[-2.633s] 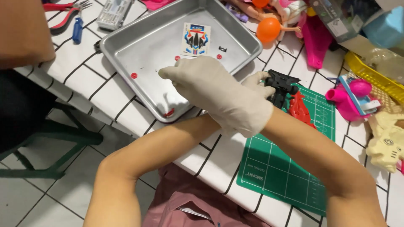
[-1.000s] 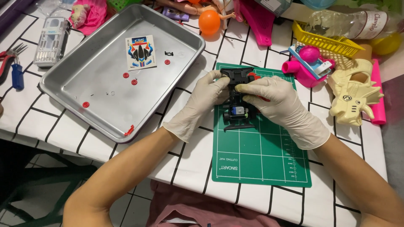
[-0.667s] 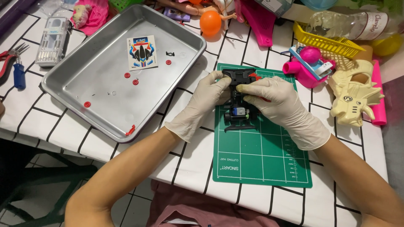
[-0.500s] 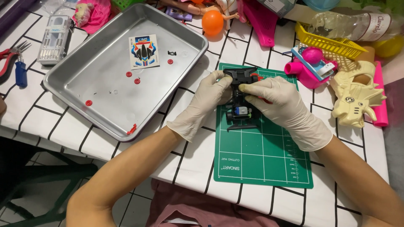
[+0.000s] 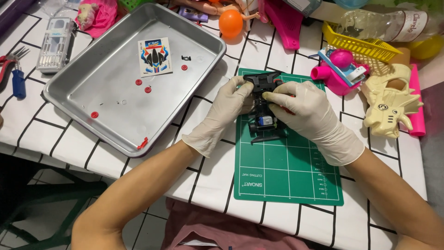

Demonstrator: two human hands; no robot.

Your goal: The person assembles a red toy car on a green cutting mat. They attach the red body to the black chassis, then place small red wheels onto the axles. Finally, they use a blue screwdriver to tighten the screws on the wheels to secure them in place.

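Both hands wear pale latex gloves. My left hand (image 5: 226,109) grips the left side of a small black toy car chassis (image 5: 263,121) that rests on a green cutting mat (image 5: 286,176). From the right, my right hand (image 5: 300,109) holds the same chassis, fingers curled over its top. A small silver motor shows in the chassis below my fingers. Left of the mat lies a metal tray (image 5: 92,125) holding a sticker sheet (image 5: 155,56), several small red parts (image 5: 138,82) and a tiny black part (image 5: 186,58).
Toys crowd the back of the white grid-lined table: an orange ball (image 5: 231,22), a yellow basket (image 5: 358,44), a pink toy (image 5: 335,69), a cream dinosaur (image 5: 388,104), a plastic bottle (image 5: 384,25). A screwdriver case (image 5: 55,44) and pliers (image 5: 11,69) lie left.
My left hand came away from the tray and onto the chassis on the mat. Over the last second both hands stay on the chassis with only small finger shifts.
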